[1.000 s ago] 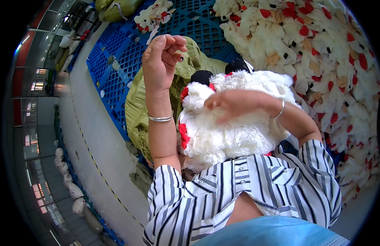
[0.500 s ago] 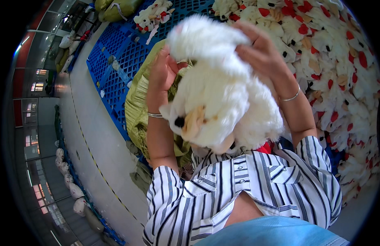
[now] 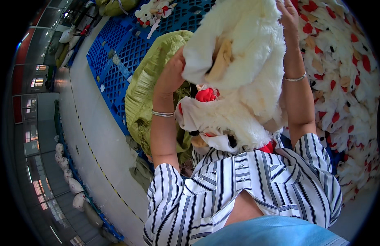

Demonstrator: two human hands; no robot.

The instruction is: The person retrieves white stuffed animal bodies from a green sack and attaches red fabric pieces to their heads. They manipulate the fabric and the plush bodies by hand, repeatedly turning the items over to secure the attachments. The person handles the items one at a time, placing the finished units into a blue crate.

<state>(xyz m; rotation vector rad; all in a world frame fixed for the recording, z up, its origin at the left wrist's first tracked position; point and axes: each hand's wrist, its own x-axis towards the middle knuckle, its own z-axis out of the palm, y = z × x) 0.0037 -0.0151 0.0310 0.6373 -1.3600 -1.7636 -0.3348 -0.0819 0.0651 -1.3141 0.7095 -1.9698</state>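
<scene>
Past the striped shirt (image 3: pixel 243 184), a plush skin (image 3: pixel 247 45) got hoisted higher, gripped by left hand (image 3: pixel 172 74) and right hand (image 3: pixel 289 18), so lower plush (image 3: pixel 233 117) is bared.

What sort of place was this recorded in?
Probably a workshop or warehouse dealing in soft-toy parts, though I can't be certain: a large heap of white furry pieces spreads along the right, with blue plastic pallets and a yellow-green sack on the other side.
</scene>
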